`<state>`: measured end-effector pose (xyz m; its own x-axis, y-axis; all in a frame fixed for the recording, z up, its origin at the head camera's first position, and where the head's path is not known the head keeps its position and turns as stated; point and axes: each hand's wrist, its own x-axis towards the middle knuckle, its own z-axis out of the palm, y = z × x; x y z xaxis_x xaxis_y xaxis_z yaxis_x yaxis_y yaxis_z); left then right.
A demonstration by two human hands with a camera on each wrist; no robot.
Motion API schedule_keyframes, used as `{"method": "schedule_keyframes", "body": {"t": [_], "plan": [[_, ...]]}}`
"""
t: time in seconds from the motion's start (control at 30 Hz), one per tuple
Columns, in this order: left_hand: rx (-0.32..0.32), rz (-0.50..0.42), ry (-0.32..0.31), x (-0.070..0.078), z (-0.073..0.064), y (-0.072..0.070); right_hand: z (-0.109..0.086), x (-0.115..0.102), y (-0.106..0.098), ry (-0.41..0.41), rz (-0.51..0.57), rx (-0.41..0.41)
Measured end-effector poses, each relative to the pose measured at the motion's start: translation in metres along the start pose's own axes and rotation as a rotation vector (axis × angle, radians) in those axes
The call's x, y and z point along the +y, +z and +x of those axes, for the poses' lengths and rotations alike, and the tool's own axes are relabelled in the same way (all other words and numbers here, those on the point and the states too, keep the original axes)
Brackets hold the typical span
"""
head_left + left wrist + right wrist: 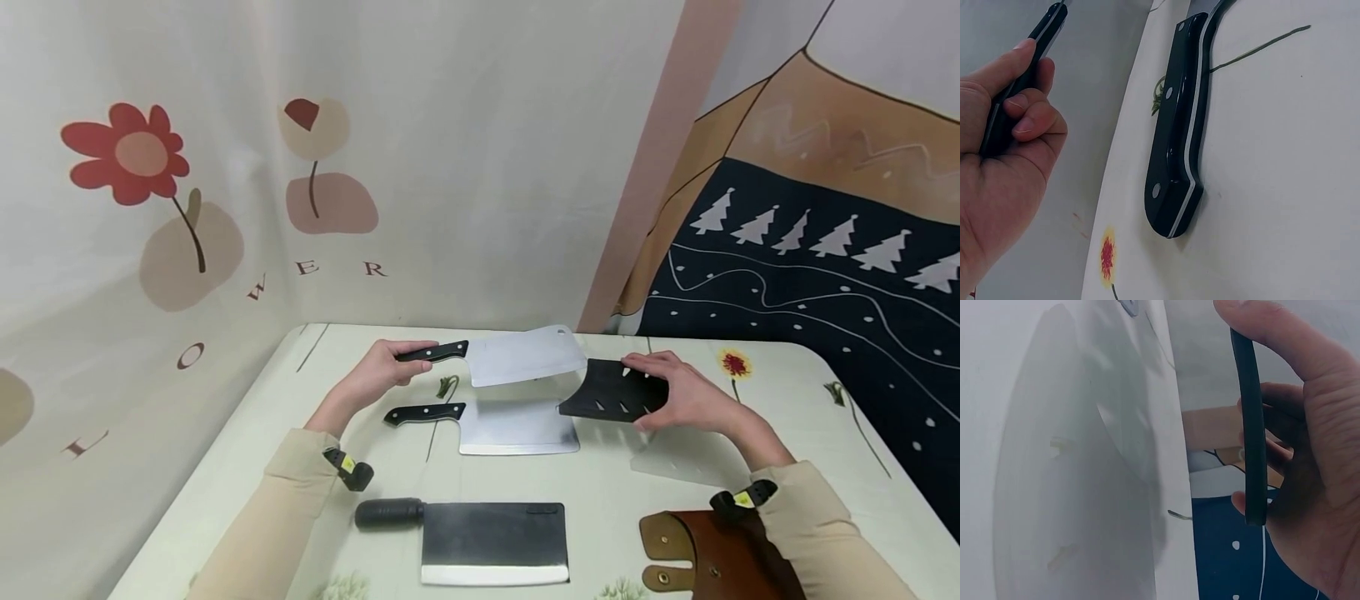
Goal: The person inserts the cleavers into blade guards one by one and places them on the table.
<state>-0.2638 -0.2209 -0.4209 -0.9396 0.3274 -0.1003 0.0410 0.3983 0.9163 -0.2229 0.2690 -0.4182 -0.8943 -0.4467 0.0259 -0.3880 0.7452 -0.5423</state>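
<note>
My left hand (375, 371) grips the black riveted handle (442, 351) of a cleaver, whose broad silver blade (517, 357) points right, raised above the table. Opposite it, my right hand (693, 396) holds a black blade guard (611, 393) with small slots, thumb on one edge and fingers on the other. The guard's curved mouth faces the cleaver, and the blade's end comes right up to it in the head view. Lying below is a second silver cleaver (517, 433); its black handle (1175, 137) fills the middle of the left wrist view.
A translucent blade guard (678, 458) lies flat beneath my right hand. Nearer me rests a dark-bladed cleaver (491, 537) with a thick black handle. A brown leather sheath (720, 546) with snap straps sits at the front right, partly under my right forearm. Printed curtains rise behind the table.
</note>
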Motion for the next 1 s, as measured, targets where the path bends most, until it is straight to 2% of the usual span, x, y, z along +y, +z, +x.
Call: {"method": "schedule_keyframes", "body": {"t": [0.23, 0.5, 0.83, 1.0], "plan": [[-0.008, -0.021, 0.0, -0.003, -0.0006, 0.0011, 0.0038, 0.0004, 0.0024, 0.034, 0.012, 0.02], [-0.013, -0.025, 0.013, -0.0009, -0.0019, -0.003, 0.0034, -0.0041, 0.0019, 0.027, 0.009, 0.059], [-0.066, -0.069, 0.028, -0.0033, -0.0047, -0.0065, 0.0018, -0.0042, 0.002, 0.018, -0.004, 0.095], [-0.13, -0.107, 0.04, -0.0037, -0.0076, -0.0042, 0.0004, -0.0013, 0.0001, 0.047, -0.023, 0.118]]}}
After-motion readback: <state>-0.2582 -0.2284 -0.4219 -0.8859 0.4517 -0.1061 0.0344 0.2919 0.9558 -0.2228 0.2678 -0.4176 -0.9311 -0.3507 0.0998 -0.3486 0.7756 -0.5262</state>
